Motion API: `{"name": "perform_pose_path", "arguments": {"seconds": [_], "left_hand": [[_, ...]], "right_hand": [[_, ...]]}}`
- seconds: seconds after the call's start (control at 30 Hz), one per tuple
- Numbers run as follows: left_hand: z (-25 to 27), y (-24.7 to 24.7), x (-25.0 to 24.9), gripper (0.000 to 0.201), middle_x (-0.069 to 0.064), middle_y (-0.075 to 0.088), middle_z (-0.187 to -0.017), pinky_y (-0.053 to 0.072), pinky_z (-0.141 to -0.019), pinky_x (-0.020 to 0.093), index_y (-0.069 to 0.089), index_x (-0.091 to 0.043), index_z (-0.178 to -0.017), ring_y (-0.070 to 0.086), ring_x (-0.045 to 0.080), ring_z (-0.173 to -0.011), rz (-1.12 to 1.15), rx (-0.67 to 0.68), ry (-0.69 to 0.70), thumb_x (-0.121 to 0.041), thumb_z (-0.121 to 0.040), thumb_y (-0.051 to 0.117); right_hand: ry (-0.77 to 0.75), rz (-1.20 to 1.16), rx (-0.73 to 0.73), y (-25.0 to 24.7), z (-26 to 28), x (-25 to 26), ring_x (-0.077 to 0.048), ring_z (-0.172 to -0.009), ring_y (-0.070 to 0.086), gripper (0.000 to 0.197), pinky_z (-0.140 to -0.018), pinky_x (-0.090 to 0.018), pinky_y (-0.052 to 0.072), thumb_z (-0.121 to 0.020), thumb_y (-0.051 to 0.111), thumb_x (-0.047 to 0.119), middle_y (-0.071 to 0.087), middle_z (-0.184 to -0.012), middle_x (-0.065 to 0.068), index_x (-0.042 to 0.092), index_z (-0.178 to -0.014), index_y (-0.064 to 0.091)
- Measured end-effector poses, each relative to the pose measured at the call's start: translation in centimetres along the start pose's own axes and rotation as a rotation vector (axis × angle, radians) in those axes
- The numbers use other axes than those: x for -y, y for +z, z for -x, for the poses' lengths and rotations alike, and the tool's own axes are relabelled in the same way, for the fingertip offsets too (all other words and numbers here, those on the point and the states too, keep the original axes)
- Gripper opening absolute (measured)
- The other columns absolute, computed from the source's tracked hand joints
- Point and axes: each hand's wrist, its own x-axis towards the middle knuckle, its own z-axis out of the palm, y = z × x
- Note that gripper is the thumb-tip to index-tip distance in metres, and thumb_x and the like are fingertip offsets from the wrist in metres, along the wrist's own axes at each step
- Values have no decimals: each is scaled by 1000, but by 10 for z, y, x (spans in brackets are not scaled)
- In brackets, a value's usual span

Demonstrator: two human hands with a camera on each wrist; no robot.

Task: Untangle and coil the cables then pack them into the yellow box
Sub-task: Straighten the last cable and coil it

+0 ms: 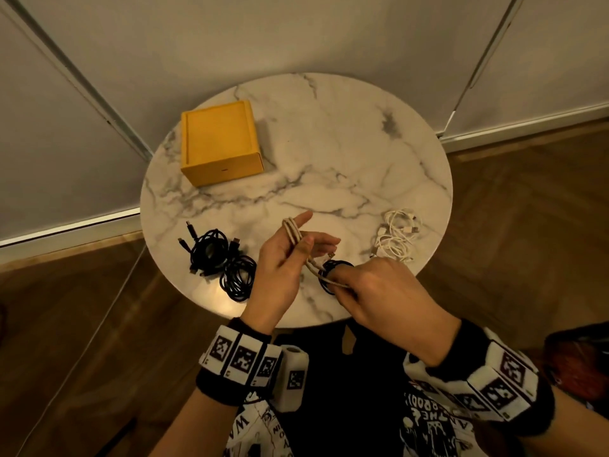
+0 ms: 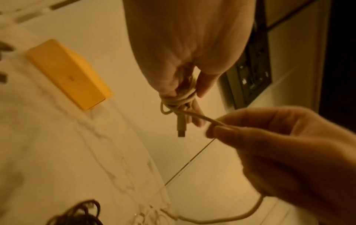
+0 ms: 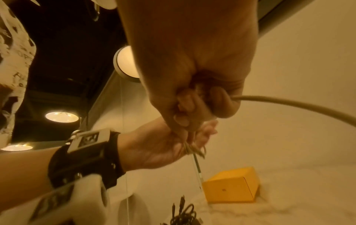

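A beige cable [image 1: 293, 234] is wound in loops round my left hand [image 1: 296, 245], which holds them under the thumb above the table's front. In the left wrist view the loops [image 2: 177, 102] sit at the fingers and a plug [image 2: 181, 129] hangs down. My right hand [image 1: 342, 285] pinches the cable's free strand [image 3: 289, 105] just right of the left hand. The yellow box [image 1: 220, 143] stands closed at the table's back left. Two black coils [image 1: 211, 250] lie at the front left. A white cable pile [image 1: 397, 237] lies at the right.
The round marble table [image 1: 329, 143] stands against grey walls on a wooden floor. Another black coil [image 1: 333, 275] lies on the table under my right hand, partly hidden. Bare marble shows between the box and the hands.
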Motion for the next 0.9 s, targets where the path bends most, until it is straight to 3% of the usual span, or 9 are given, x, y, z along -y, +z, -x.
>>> {"name": "perform_pose_path", "arguments": {"seconds": [0.13, 0.23, 0.33, 0.47, 0.53, 0.63, 0.73, 0.8, 0.9], "left_hand": [[7, -10, 5, 25, 4, 71, -97, 54, -81, 38, 66, -12, -108, 68, 12, -87, -496, 191, 6, -24, -97, 47], [19, -14, 6, 37, 1, 66, -62, 46, -60, 30, 63, -5, -92, 61, 12, -56, -502, 423, -119, -38, -95, 46], [35, -16, 7, 46, 2, 52, -48, 38, -55, 26, 65, -6, -79, 46, 14, -44, -359, 582, -282, -42, -98, 44], [45, -21, 11, 54, 7, 39, -45, 32, -53, 26, 68, 3, -76, 34, 15, -42, -172, 579, -367, -40, -97, 44], [50, -28, 16, 48, 7, 38, -46, 30, -56, 29, 68, -10, -65, 33, 17, -44, -149, 565, -380, -43, -95, 49], [59, -44, 23, 47, 1, 38, -47, 23, -51, 34, 68, -10, -69, 32, 17, -44, -202, 556, -435, -50, -90, 53], [63, -53, 24, 51, 9, 37, -49, 25, -49, 39, 71, -10, -72, 31, 30, -46, -323, 583, -456, -55, -88, 52], [66, -52, 21, 50, 9, 35, -47, 23, -46, 39, 72, -8, -74, 28, 32, -42, -281, 625, -461, -49, -91, 49], [69, -41, 16, 50, 4, 30, -41, 25, -43, 24, 68, 5, -80, 22, 19, -35, 1, 698, -503, -34, -99, 44]], "right_hand": [[-14, -18, 57, -11, 12, -6, -31, -66, 62, 24, -52, -35, 44, -90, 47, 38, 65, -73, -2, 22, -93, 65], [-38, -103, 50, -16, 22, -7, -21, -65, 62, 19, -51, -37, 49, -87, 56, 43, 66, -71, 6, 26, -85, 64], [7, -346, 42, -16, 21, -17, -7, -57, 57, 30, -53, -32, 48, -84, 61, 54, 65, -66, 7, 24, -84, 69], [66, -561, 21, -9, 21, -26, -9, -60, 62, 27, -57, -33, 49, -82, 69, 47, 69, -71, 4, 20, -81, 75], [97, -612, 64, -3, 25, -26, -10, -62, 64, 20, -59, -35, 51, -83, 72, 41, 71, -73, 4, 21, -83, 76], [139, -658, 173, 4, 32, -29, -9, -67, 66, 14, -64, -34, 54, -84, 72, 35, 72, -76, 8, 22, -87, 77], [136, -605, 208, 10, 36, -33, -6, -71, 67, 14, -67, -36, 55, -83, 72, 35, 72, -79, 12, 23, -88, 77], [125, -548, 105, 17, 36, -33, -5, -70, 66, 17, -66, -36, 54, -82, 71, 36, 72, -79, 11, 21, -87, 77], [186, -677, -104, 28, 28, -31, -8, -70, 66, 14, -64, -30, 53, -79, 77, 25, 73, -78, 7, 13, -86, 78]]}}
